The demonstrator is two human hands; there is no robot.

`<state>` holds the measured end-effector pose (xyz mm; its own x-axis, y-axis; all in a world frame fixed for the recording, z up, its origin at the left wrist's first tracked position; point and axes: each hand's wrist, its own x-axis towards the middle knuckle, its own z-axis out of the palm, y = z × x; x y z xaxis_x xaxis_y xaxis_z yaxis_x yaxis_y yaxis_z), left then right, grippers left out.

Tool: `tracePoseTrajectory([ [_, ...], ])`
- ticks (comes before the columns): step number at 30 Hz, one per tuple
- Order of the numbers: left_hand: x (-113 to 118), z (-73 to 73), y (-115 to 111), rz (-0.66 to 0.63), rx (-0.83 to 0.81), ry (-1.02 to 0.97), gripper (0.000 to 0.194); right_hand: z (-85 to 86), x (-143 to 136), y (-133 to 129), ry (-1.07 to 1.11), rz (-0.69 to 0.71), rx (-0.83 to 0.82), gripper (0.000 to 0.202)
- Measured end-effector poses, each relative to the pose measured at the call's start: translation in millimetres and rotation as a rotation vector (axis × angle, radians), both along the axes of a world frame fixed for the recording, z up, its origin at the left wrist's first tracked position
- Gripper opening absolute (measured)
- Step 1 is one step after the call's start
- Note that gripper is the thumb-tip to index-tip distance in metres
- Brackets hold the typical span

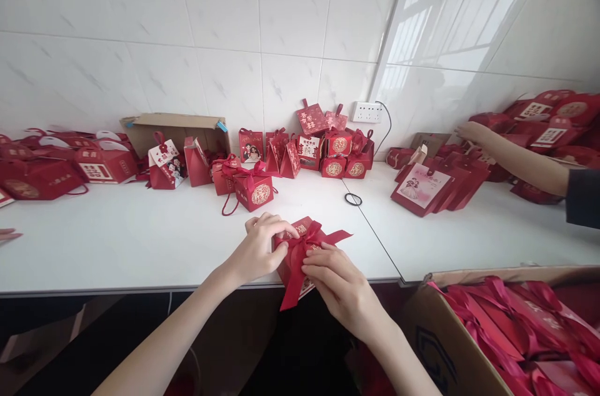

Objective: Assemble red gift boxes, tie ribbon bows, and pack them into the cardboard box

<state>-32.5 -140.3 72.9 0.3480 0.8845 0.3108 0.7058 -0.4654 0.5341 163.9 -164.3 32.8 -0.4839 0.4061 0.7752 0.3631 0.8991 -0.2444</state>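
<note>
Head view shows a red box at the front edge of the desk, partly overlapping that edge, between the person's two hands. Red ribbon is tied over it in a bow, one tail hanging past the front edge and another pointing right. The left hand has thumb and forefinger closed on a loop of the bow. The right hand lays bent fingers against the ribbon on the other side; whether it grips cannot be told, since its thumb is hidden.

Farther back, toward the desk's back edge, stands a small bow-tied box. A black ring lies on the desk, right of it. Near the front edge at right, an open carton holds ribboned red packages. Another person's hand reaches in from the right, above the pink-fronted box.
</note>
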Motion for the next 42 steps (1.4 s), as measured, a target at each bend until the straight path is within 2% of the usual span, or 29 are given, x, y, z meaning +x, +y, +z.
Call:
tracePoseTrajectory([
  [4, 4.7, 6.5, -0.3, -0.040, -0.060, -0.084, 0.015, -3.3, 0.7, -2.1, 0.060, -0.010, -0.014, 0.019],
  [7, 15.1, 9.9, 2.2, 0.019, -0.086, -0.147, 0.024, -1.1, -2.3, -5.1, 0.063, -0.024, -0.012, 0.018],
  [10, 23.5, 10.4, 5.6, 0.078, -0.086, -0.105, 0.015, 0.9, -6.2, -6.3, 0.002, -0.053, 0.007, 0.023],
  [13, 25.2, 8.5, 7.6, 0.050, -0.080, -0.073, 0.007, 0.1, -8.7, -6.4, -0.032, -0.092, 0.044, 0.023],
  [15, 24.0, 6.2, 8.0, 0.027, -0.084, -0.072, 0.007, -1.6, -8.0, -7.1, 0.006, -0.084, 0.037, 0.021],
  [17, 22.7, 3.8, 7.8, 0.025, -0.078, -0.077, 0.006, -3.3, -4.5, -8.1, 0.063, -0.016, -0.011, 0.017],
  [19, 22.7, 1.6, 6.9, 0.043, -0.068, -0.083, 0.006, -4.5, 1.3, -7.7, 0.214, -0.012, -0.079, 0.017],
  [20, 23.1, 0.7, 6.3, 0.052, -0.064, -0.084, 0.006, -4.6, 4.6, -6.1, 0.332, -0.092, -0.137, 0.020],
  [22, 24.4, -1.0, 4.9, 0.059, -0.053, -0.085, 0.006, -3.6, 10.3, 0.8, 0.535, -0.347, -0.345, 0.024],
  [24, 25.8, -2.5, 3.5, 0.058, -0.030, -0.090, 0.005, -1.6, 13.3, 11.7, 0.565, -0.500, -0.638, 0.031],
  [26, 26.7, -3.6, 2.5, 0.070, -0.016, -0.093, 0.005, -0.1, 13.2, 23.5, 0.499, -0.428, -0.871, 0.039],
  [28, 27.3, -4.2, 2.0, 0.090, -0.021, -0.087, 0.005, -0.7, 11.6, 32.6, 0.513, -0.295, -0.973, 0.041],
  [32, 29.2, -3.4, 1.0, 0.110, -0.051, -0.092, 0.005, -6.8, 10.8, 37.4, 0.665, -0.156, -1.017, 0.034],
  [38, 32.8, -1.8, 0.0, 0.144, -0.072, -0.108, 0.004, -9.8, 18.7, 31.2, 0.803, -0.120, -1.066, 0.036],
  [42, 32.1, -2.8, 1.4, 0.130, -0.066, -0.128, 0.004, -11.1, 24.4, 31.8, 0.806, -0.101, -1.133, 0.035],
])
